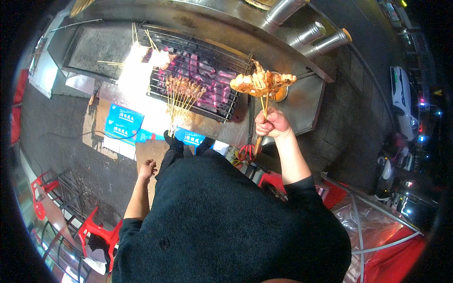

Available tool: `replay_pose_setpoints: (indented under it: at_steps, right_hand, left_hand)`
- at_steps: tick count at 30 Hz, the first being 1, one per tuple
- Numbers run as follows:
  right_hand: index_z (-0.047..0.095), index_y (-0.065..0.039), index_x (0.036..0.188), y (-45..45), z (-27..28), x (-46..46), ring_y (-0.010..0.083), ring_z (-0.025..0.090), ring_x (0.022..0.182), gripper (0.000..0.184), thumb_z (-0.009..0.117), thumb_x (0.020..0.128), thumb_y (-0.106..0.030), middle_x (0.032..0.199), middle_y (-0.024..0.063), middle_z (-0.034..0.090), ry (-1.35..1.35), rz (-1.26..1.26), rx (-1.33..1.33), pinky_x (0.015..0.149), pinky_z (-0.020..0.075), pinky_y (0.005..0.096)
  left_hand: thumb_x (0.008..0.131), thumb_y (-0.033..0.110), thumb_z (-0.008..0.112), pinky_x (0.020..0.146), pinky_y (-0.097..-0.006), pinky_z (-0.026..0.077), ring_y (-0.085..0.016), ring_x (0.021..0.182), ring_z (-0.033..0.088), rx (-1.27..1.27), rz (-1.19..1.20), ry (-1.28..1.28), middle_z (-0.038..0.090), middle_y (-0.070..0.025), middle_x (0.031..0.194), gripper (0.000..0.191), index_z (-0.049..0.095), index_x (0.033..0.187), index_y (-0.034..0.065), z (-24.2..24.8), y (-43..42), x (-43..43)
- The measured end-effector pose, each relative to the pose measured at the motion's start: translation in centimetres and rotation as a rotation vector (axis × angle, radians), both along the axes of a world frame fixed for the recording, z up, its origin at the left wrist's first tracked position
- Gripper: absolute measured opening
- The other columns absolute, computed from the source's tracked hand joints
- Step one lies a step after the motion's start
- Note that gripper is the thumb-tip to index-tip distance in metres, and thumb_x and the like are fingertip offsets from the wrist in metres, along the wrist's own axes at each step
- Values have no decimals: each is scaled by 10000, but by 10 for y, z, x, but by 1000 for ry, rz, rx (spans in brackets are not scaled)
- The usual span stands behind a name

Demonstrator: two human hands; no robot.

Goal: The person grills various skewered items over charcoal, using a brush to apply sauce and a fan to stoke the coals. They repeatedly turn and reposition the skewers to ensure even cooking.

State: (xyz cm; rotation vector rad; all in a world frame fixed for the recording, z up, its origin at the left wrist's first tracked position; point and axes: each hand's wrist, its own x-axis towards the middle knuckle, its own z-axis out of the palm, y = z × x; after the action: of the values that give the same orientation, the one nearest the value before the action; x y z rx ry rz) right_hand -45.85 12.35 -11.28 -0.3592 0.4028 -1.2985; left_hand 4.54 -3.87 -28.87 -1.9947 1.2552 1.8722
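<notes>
My right hand [272,122] is closed around the bamboo skewers of a browned piece of grilled meat [263,83], possibly poultry. It holds the meat upright at the right end of the charcoal grill [212,69], partly in front of a bowl of orange-brown sauce [282,93]. Small meat skewers [185,88] lie in a row over glowing coals, their sticks pointing towards me. Farther left, larger skewered pieces [161,58] are partly washed out by glare. Low at my side hangs my left hand [148,169], fingers curled and nothing visible in it.
Several metal canisters [309,33] stand along the back right ledge. A flat metal plate [101,44] adjoins the grill's left end. Blue printed boxes [124,122] and red-handled scissors [246,152] are below the front edge. Red plastic stools [99,230] stand behind at left.
</notes>
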Motion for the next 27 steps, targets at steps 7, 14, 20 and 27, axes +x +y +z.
replay_pose_setpoints:
  at_steps: [7, 14, 20, 27]
  right_hand:
    - [611, 11, 878, -5, 8, -16, 94, 439, 530, 207, 554, 836, -184, 600, -3, 504, 982, -152, 400, 486, 346, 242]
    - [613, -58, 848, -21, -66, -36, 311, 592, 743, 143, 534, 818, -174, 798, 132, 607, 2081, -302, 96, 642, 480, 385]
    - [622, -79, 942, -47, -62, -42, 284, 592, 825, 204, 552, 813, -222, 872, 94, 608, 2190, -380, 146, 710, 483, 382]
    - [518, 40, 1107, -171, 70, -110, 267, 568, 977, 534, 718, 714, -263, 1067, 192, 576, 1828, -1626, 164, 838, 452, 348]
  left_hand:
    - [854, 222, 542, 485, -236, 403, -121, 598, 553, -17, -19, -12, 597, -61, 830, 365, 491, 1144, 6, -5, -1, 0]
    - [841, 249, 550, 451, -247, 392, -125, 554, 535, 51, -16, 9, 556, -23, 746, 330, 504, 1088, 35, -9, 0, 9]
    - [861, 258, 534, 468, -251, 413, -139, 592, 560, 25, -44, -13, 570, -47, 788, 312, 500, 1080, 39, -1, -6, 13]
    - [848, 213, 552, 418, -231, 378, -121, 523, 535, 19, -9, 52, 559, -33, 749, 258, 513, 1036, 40, -6, -4, 18]
